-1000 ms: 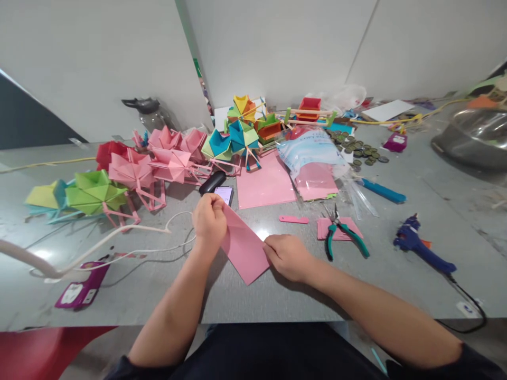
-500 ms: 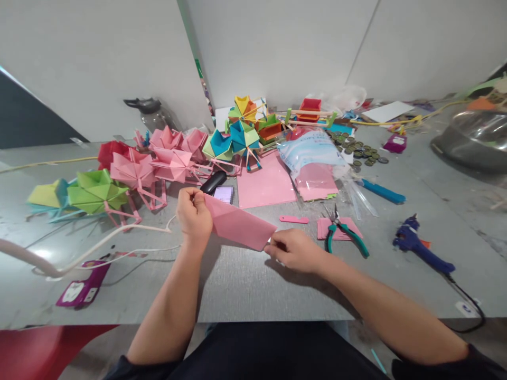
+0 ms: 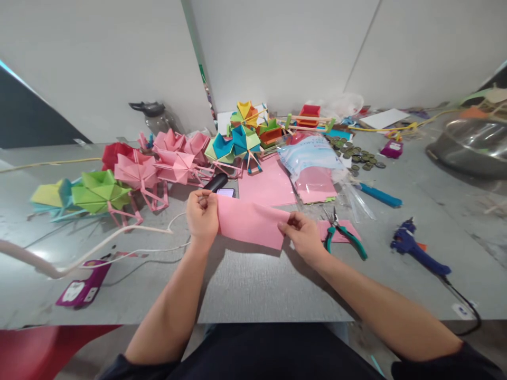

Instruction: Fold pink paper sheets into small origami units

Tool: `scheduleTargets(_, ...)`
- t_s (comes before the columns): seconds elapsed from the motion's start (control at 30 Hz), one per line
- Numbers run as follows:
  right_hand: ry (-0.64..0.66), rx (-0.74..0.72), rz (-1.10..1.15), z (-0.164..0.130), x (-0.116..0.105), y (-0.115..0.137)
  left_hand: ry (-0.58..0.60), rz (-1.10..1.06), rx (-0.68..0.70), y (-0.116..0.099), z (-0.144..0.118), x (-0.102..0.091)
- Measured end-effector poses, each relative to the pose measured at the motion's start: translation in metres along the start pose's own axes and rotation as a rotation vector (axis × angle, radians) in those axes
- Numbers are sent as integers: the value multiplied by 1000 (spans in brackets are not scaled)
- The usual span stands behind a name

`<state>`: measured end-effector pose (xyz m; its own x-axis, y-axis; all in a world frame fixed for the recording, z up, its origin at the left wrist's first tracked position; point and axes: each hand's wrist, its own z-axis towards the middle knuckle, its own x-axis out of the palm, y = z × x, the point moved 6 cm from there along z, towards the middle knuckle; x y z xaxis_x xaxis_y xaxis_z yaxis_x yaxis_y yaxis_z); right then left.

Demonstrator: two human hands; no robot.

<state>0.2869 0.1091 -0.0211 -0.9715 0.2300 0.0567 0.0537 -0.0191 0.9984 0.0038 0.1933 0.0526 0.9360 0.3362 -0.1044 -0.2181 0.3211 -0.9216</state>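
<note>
Loads of stuff on this grey surface (image 3: pixel 273 295), which looks like scuffed metal and catches a bright glare at the far left. Pale wall panels (image 3: pixel 285 47) fill the top of the frame, with a narrow gap running down left of center. Part of a red seat (image 3: pixel 51 351) pokes in at the lower left corner.

Folded paper models in pink (image 3: pixel 137 171) and green (image 3: pixel 101 192) crowd the left side, with a dark-lidded bottle (image 3: pixel 158 120) behind them near the wall. Upper center has more multicolored ones, then a plastic bag (image 3: pixel 309 153) with pink paper in it, and a scatter of dark round discs (image 3: pixel 360 157) just right of that. Shiny metal bowl (image 3: pixel 467 145) at the upper right, blue glue gun (image 3: pixel 425 256) lower down, green-handled pliers (image 3: pixel 352 244) lying on pink slips.

As for the pink sheet (image 3: pixel 249 221), it's mid-frame: a plain oblong, sloping down a bit to the right, with a soft bend near the top right edge and a shadow on the surface below. The left hand (image 3: pixel 203 217) has its grip curled tight on the left end; the right hand (image 3: pixel 304 237) pinches the right edge between thumb and fingers.
</note>
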Motion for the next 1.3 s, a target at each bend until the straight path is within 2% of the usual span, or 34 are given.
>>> scheduleTargets(0.13, -100, -60, 4, 1, -9, 7, 161, -392, -246, 11, -4, 15)
scheduleTargets(0.23, -171, -131, -26, -5, -13, 13, 209, -449, -337, 12, -19, 28)
scheduleTargets(0.3, -210, -315, -154, -14, -15, 26, 219, -442, -374, 10, -35, 37)
scheduleTargets(0.33, -194, -447, -251, -21, -12, 33, 267, -493, -421, 8, -46, 44)
scheduleTargets(0.4, -63, -708, -467, -35, 1, 46, 374, -649, -539, 4, -66, 58)
scheduleTargets(0.47, 164, -861, -645, -48, 20, 48, 450, -722, -622, -1, -79, 65)
scheduleTargets(0.53, 372, -926, -776, -58, 36, 45, 426, -710, -632, -3, -80, 64)
scheduleTargets(0.6, 505, -939, -816, -64, 45, 42, 372, -661, -619, -2, -76, 60)
scheduleTargets(0.63, 518, -927, -792, -65, 46, 42, 362, -639, -621, -1, -74, 59)
scheduleTargets(0.7, 392, -848, -676, -58, 38, 43, 386, -616, -648, 0, -74, 60)
scheduleTargets(0.8, 58, -542, -404, -35, 13, 37, 475, -607, -695, -1, -85, 67)
scheduleTargets(0.83, 7, -412, -301, -27, 7, 30, 521, -601, -714, -1, -91, 70)
scheduleTargets(0.9, 45, -182, -117, -14, 5, 18, 618, -574, -744, -3, -104, 77)
scheduleTargets(0.97, 101, -49, -42, -6, 7, 13, 661, -507, -705, -4, -109, 79)
scheduleTargets(1.1, 41, -13, -99, 0, 0, 18, 568, -371, -537, -4, -96, 74)
scheduleTargets(1.3, 37, -41, -135, -2, -3, 27, 529, -321, -505, 0, -80, 69)
